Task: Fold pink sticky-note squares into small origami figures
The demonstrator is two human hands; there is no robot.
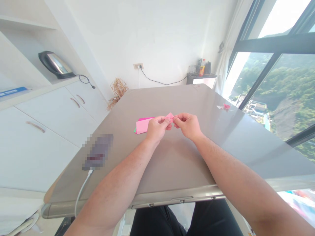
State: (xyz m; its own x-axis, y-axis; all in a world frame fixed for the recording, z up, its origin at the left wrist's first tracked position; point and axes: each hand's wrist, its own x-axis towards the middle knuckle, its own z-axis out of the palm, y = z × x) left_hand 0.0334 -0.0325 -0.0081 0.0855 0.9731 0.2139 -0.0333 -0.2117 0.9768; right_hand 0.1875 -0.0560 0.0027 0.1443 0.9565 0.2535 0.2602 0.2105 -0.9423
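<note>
A small piece of folded pink paper [169, 116] is held up over the table, its pointed top showing between my fingers. My left hand [158, 127] pinches its left side with thumb and fingers. On the other side, my right hand [187, 124] grips the right edge in the same way. Most of the paper's lower part is hidden by my fingertips. Just left of my left hand lies a stack of colored paper [142, 126], light pink on top, with magenta and green edges peeking out.
The grey table [172, 164] spreads around my hands. A blurred phone-like device [98, 152] with a white cable [82, 188] lies at the left. Toward the right edge is a small pink paper item [226, 106]. A kettle [57, 64] sits on the left shelf; a bottle [202, 67] stands behind.
</note>
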